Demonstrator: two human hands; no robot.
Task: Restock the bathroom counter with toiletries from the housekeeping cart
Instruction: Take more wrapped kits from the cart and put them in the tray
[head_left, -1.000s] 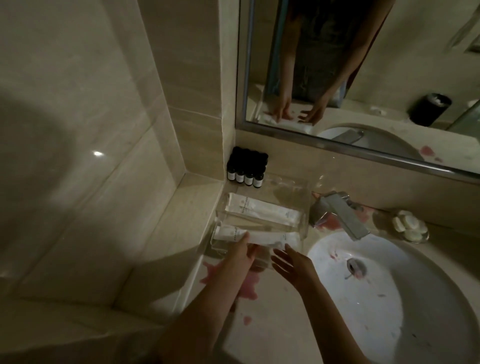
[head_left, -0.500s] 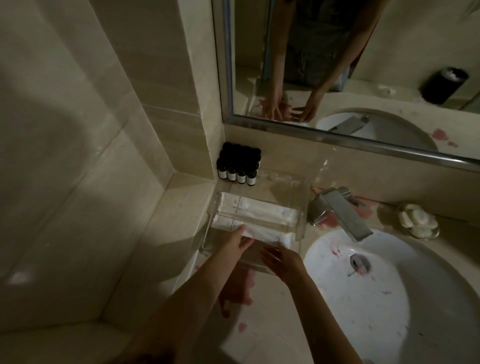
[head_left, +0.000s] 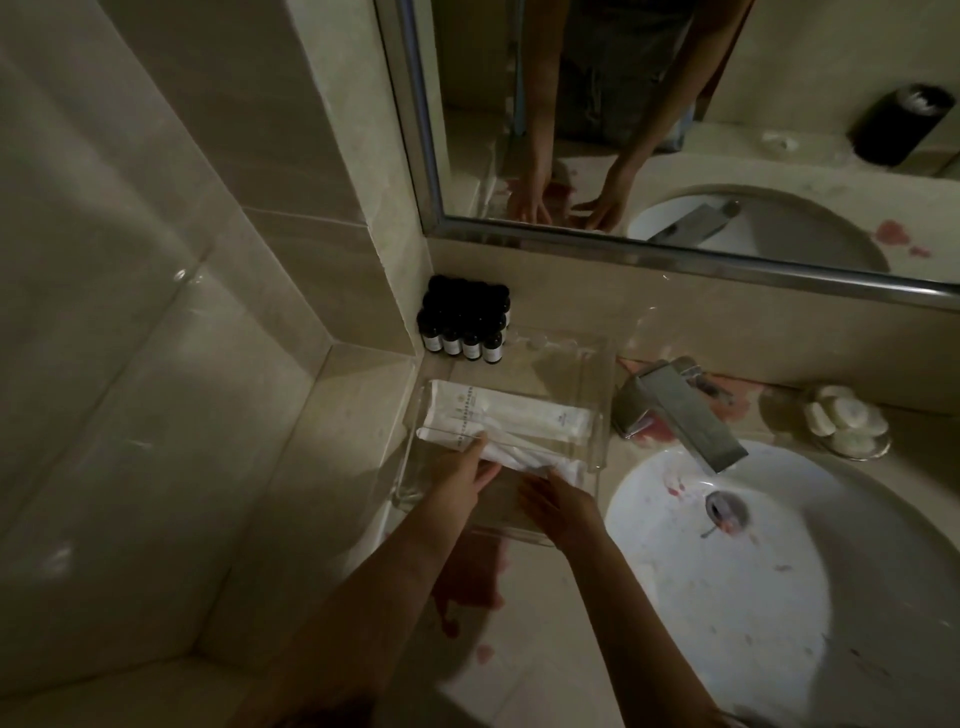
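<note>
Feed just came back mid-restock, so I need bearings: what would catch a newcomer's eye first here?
The left hand and right hand touch the nearer white flat packet in the clear plastic tray left of the white round basin. Small dark bottles with white labels cluster in the corner behind it; reddish stains mark the beige counter.

White packets (head_left: 511, 415), black bottles (head_left: 462, 314); red-blotched beige counter (head_left: 540, 660)

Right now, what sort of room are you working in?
Likely a hotel bathroom: a round white basin under a flat chrome faucet, a metal-framed wall mirror, and small dark toiletry bottles clustered in the corner.
</note>
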